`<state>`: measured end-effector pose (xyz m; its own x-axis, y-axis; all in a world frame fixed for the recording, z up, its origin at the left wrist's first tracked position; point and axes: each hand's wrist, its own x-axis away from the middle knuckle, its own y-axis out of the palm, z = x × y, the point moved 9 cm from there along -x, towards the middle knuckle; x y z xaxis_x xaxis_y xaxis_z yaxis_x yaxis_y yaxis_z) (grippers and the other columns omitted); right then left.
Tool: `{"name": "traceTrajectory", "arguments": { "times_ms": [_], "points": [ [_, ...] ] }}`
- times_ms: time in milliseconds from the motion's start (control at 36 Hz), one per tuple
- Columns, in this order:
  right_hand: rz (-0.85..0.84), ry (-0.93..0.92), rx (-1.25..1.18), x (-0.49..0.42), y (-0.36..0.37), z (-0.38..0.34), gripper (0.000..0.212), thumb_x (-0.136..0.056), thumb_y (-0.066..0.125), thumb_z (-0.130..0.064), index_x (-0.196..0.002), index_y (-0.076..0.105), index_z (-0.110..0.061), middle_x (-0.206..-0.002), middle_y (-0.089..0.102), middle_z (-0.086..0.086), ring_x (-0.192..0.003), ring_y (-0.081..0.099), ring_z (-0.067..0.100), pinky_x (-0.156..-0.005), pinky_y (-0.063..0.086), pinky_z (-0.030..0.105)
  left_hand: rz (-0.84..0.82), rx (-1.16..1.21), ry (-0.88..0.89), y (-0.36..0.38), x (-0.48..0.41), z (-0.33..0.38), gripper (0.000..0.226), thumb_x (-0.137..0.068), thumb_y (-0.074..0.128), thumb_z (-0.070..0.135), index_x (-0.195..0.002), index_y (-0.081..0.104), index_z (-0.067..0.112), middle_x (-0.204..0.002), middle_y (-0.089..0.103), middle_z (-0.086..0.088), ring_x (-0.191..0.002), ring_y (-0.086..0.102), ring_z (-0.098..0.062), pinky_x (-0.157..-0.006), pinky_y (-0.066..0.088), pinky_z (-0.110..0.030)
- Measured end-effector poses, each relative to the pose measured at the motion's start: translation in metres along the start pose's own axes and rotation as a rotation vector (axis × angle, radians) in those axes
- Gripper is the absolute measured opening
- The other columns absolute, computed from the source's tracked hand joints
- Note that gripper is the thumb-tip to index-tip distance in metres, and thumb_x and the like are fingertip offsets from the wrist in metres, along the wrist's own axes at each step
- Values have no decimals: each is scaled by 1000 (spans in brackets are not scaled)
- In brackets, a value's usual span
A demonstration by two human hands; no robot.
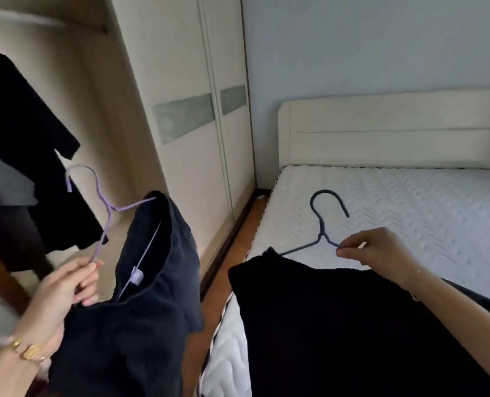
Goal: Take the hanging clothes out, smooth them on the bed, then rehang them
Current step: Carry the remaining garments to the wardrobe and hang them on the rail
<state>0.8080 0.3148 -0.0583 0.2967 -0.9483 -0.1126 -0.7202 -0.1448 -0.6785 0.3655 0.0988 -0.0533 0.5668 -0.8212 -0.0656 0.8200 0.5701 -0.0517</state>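
The left hand (66, 285) is curled round the lower arm of a lilac hanger (103, 207), holding it tilted in the air beside the bed. A navy garment (140, 296) hangs from this hanger, and a small pale label (137, 275) sits inside its neck; no writing on it can be read. A gold bracelet (23, 349) circles the left wrist.

The right hand (381, 250) pinches the shoulder wire of a dark hanger (322, 224) between thumb and fingertips. This hanger carries a black garment (338, 325), which lies spread over the near part of the bed (410, 202), a bare quilted white mattress with a cream headboard (395, 130).

On the left the open wardrobe (100, 96) holds black clothes (23, 124) on its rail. Its sliding doors (195, 110) are cream with grey-green panels.
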Motion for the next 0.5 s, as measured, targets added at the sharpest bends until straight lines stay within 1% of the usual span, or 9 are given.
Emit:
{"name": "traceTrajectory", "arguments": {
  "times_ms": [56, 83, 139, 194, 250, 333, 389, 444, 500],
  "points": [
    [-35, -53, -26, -5, 9, -31, 6, -77, 75, -25, -76, 74, -19, -79, 69, -5, -65, 59, 13, -57, 43, 22, 58, 2, 15, -25, 14, 12, 40, -99, 34, 11, -69, 56, 27, -37, 46, 13, -29, 38, 4, -37, 27, -7],
    [-52, -76, -44, -8, 14, -47, 7, -78, 74, -23, -77, 74, -17, -78, 69, -2, -64, 57, 13, -55, 42, 20, 81, 4, 11, -37, 20, 16, 42, -99, 34, 10, -69, 59, 24, -38, 46, 13, -28, 37, 4, -38, 26, -7],
    [-94, -105, -95, -13, 25, -79, 7, -79, 73, -20, -74, 73, -15, -74, 66, 2, -60, 53, 13, -54, 40, 20, 145, 45, -9, -61, 32, 22, 39, -98, 32, 3, -77, 64, 10, -39, 42, 11, -24, 30, 1, -38, 20, -9],
    [-142, -131, -150, -17, 35, -111, 12, -81, 72, -18, -69, 71, -16, -65, 61, 5, -57, 49, 13, -54, 39, 21, 220, 53, -29, -82, 41, 27, 26, -96, 33, -2, -87, 58, -2, -37, 38, 8, -24, 25, -1, -36, 20, -8],
    [-175, -151, -194, -23, 45, -143, 15, -82, 70, -16, -67, 70, -15, -55, 57, 2, -55, 46, 13, -51, 38, 20, 283, 61, -42, -101, 47, 30, 23, -95, 34, -3, -88, 56, -2, -36, 38, 8, -24, 25, -1, -33, 22, -6],
    [-198, -148, -269, -37, 59, -186, 15, -82, 69, -14, -68, 69, -8, -41, 51, -6, -49, 43, 12, -39, 37, 9, 352, 24, -31, -133, 47, 32, 23, -95, 36, -3, -86, 57, -2, -38, 38, 7, -26, 26, -2, -31, 22, -8],
    [-206, -138, -332, -51, 72, -210, 17, -82, 70, -15, -67, 67, -9, -49, 53, -2, -52, 44, 13, -41, 38, 11, 384, -6, -25, -152, 43, 30, 21, -95, 37, -4, -86, 57, -4, -43, 37, 2, -27, 28, -3, -31, 22, -9],
    [-217, -109, -390, -68, 90, -230, 12, -81, 71, -17, -75, 69, -7, -61, 55, 3, -57, 46, 14, -50, 39, 18, 386, -35, -14, -165, 35, 28, 21, -95, 38, -4, -87, 57, -5, -50, 34, -4, -28, 29, -3, -31, 22, -10],
    [-239, -74, -431, -88, 115, -246, 12, -80, 72, -17, -81, 69, -5, -66, 57, 5, -59, 47, 15, -55, 41, 21, 366, -67, 5, -175, 23, 25, 21, -95, 38, -4, -88, 57, -6, -53, 32, -6, -28, 29, -3, -32, 23, -12]
  ]
}}
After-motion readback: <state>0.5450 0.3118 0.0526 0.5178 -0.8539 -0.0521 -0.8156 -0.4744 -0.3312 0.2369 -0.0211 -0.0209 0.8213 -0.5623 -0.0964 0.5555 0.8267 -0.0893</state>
